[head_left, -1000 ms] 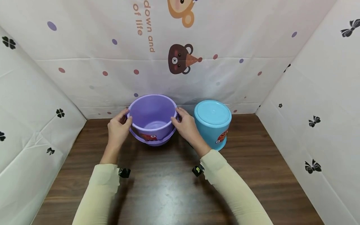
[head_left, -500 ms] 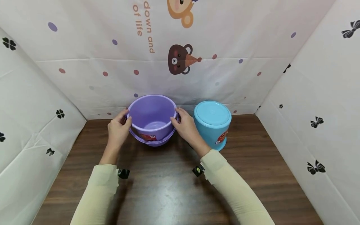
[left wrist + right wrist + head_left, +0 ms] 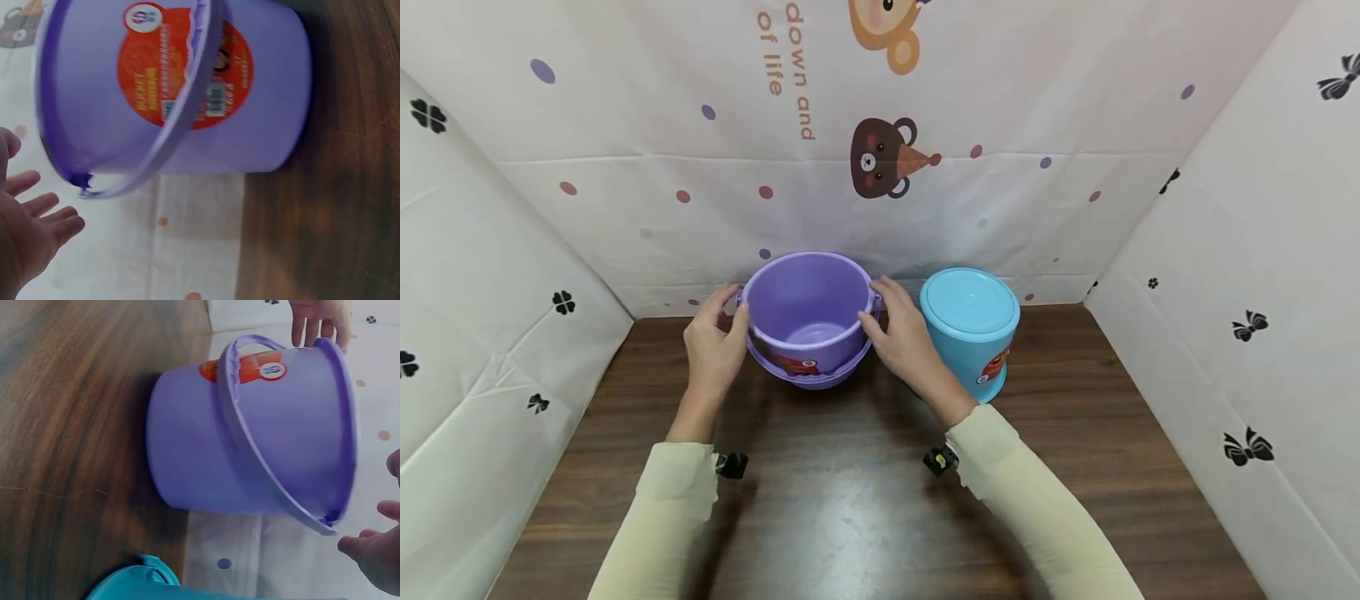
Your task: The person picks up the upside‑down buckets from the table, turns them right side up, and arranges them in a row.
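A purple bucket (image 3: 808,292) stands upright on the table near the back wall, with its handle (image 3: 181,119) hanging down across the front. A red sticker (image 3: 147,81) shows on its side. My left hand (image 3: 713,346) is spread beside the left of the rim; the left wrist view shows a gap between its fingers and the bucket. On the other side, my right hand (image 3: 904,333) has its fingers parted around the rim's edge. In the right wrist view those fingertips (image 3: 350,545) lie just off the handle's hinge.
To the right of the purple bucket, a blue bucket (image 3: 970,304) stands upside down, base upward, close to my right forearm. A patterned cloth wall (image 3: 805,208) rises right behind both. More printed cloth (image 3: 1210,350) bounds the brown wooden table (image 3: 835,500) at the sides.
Both hands have loosened from the purple bucket's rim, and their fingers have spread. The right hand and forearm have shifted slightly right. Neither bucket has visibly moved.
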### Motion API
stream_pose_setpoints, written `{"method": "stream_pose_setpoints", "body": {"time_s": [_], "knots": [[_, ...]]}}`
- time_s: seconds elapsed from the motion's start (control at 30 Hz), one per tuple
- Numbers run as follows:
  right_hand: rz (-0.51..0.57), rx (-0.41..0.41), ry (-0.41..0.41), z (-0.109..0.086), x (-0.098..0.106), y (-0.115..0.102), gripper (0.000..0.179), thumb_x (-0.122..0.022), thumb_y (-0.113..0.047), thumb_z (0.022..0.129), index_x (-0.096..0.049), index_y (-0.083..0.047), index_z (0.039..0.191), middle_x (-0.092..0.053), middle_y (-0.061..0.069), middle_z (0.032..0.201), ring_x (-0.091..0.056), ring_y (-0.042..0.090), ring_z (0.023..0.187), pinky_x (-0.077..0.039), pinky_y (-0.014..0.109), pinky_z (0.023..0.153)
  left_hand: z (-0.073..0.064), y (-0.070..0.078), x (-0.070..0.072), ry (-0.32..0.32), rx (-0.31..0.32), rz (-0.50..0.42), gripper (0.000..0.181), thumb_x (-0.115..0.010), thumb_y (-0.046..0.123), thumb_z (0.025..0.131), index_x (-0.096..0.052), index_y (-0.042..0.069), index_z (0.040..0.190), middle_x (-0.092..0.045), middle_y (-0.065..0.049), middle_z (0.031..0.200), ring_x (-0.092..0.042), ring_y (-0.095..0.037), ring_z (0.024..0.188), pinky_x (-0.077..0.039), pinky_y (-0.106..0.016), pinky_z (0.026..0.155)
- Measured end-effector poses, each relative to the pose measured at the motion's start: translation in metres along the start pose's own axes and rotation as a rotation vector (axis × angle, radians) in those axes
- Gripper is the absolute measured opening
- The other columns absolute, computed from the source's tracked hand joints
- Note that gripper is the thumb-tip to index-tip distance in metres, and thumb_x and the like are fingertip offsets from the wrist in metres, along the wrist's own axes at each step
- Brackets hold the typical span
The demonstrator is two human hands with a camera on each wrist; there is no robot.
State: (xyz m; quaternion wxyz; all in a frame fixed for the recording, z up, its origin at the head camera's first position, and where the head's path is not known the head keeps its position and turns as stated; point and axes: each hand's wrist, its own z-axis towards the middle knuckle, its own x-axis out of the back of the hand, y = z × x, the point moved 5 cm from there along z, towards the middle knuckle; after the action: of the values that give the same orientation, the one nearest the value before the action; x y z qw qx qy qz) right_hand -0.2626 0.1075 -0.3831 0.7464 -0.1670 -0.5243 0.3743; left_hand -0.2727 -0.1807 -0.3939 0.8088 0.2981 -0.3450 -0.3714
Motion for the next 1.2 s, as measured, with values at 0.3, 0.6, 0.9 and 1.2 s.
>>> {"method": "stream_pose_setpoints", "body": {"time_s": [0.3,0.6,0.9,1.2], "knots": [[0.124,0.089,0.002,-0.013,0.031,-0.014,0.059,-0.063,-0.032,0.103,-0.043,-0.013,0.156,-0.037,0.007,0.165,-0.042,0.027,0.149,-0.043,0.049,0.118,-0.003,0.037,0.007,0.012,-0.166,-0.038,0.040,-0.071,0.010,0.093,-0.069,0.001,0.132,-0.066,-0.018,0.139,-0.059,-0.033,0.134,-0.047,-0.052,0.113],[0.181,0.173,0.036,-0.032,0.062,-0.012,0.061,-0.066,-0.020,0.102,-0.042,-0.015,0.157,-0.037,0.002,0.166,-0.037,0.021,0.153,-0.042,0.043,0.119,-0.011,0.070,0.006,-0.043,-0.259,-0.056,0.046,-0.074,0.011,0.091,-0.067,0.004,0.136,-0.065,-0.016,0.141,-0.060,-0.032,0.133,-0.045,-0.044,0.116],[0.304,0.239,0.089,-0.047,0.095,-0.002,0.064,-0.068,-0.001,0.097,-0.044,-0.009,0.156,-0.040,0.006,0.164,-0.040,0.020,0.151,-0.038,0.033,0.120,-0.024,0.092,-0.003,-0.119,-0.373,-0.053,0.053,-0.077,0.014,0.090,-0.063,0.004,0.140,-0.061,-0.012,0.147,-0.056,-0.030,0.139,-0.043,-0.044,0.119],[0.387,0.337,0.136,-0.065,0.112,0.022,0.065,-0.064,0.019,0.089,-0.049,0.001,0.150,-0.048,0.018,0.157,-0.045,0.022,0.147,-0.039,0.027,0.119,-0.035,0.114,-0.014,-0.204,-0.494,-0.093,0.059,-0.079,0.018,0.086,-0.062,0.002,0.140,-0.060,-0.017,0.146,-0.055,-0.030,0.139,-0.041,-0.038,0.119]]}}
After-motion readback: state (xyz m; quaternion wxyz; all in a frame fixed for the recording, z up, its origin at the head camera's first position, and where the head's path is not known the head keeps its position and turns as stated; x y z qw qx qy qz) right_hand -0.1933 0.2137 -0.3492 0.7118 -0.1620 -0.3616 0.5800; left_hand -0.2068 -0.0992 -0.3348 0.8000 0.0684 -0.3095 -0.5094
